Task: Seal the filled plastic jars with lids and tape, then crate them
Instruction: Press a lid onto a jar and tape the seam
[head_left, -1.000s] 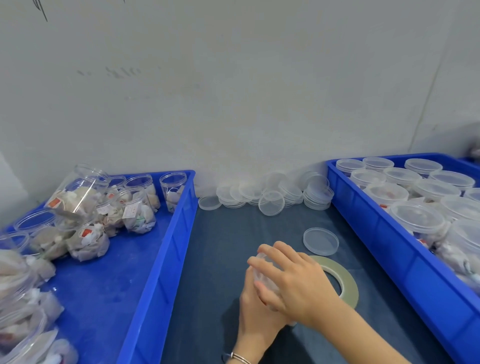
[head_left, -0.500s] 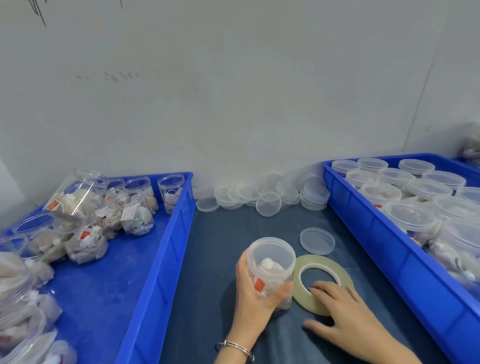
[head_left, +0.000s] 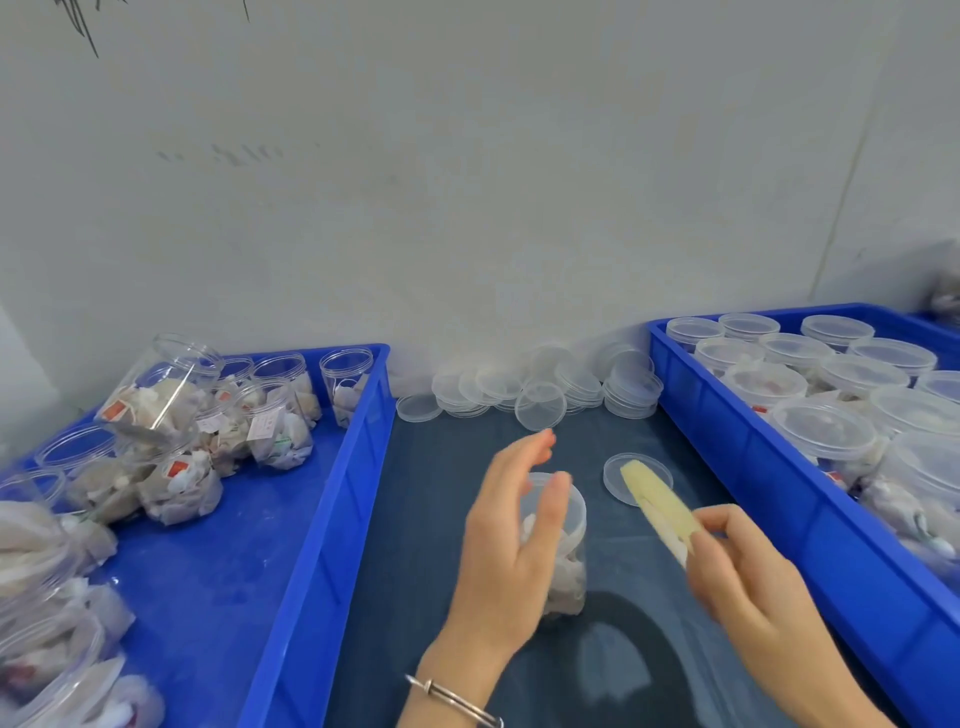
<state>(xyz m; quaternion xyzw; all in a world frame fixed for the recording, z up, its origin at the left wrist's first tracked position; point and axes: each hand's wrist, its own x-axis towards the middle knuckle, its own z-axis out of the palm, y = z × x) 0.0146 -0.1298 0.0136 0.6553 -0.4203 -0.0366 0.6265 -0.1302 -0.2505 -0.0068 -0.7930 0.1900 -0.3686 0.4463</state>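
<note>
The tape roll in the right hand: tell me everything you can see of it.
The tape roll is a thin, pale yellowish-green ring, lifted off the table and seen nearly edge-on, tilted up and away toward the loose lid behind it. Its near end is pinched in the fingers of the right hand. It is blurred, so no loose tape end shows. It touches nothing else and hangs right of the lidded jar.

Two bare forearms reached into view, each ending in a bare hand with no glove and no sleeve showing. The left hand (head_left: 511, 540) wore a thin silver-coloured metal bangle (head_left: 453, 701) at the wrist, with a small knot-like clasp on its upper side. The right hand (head_left: 748, 571) carried no ring, watch or band, and its fingernails looked short and unpainted.
</note>
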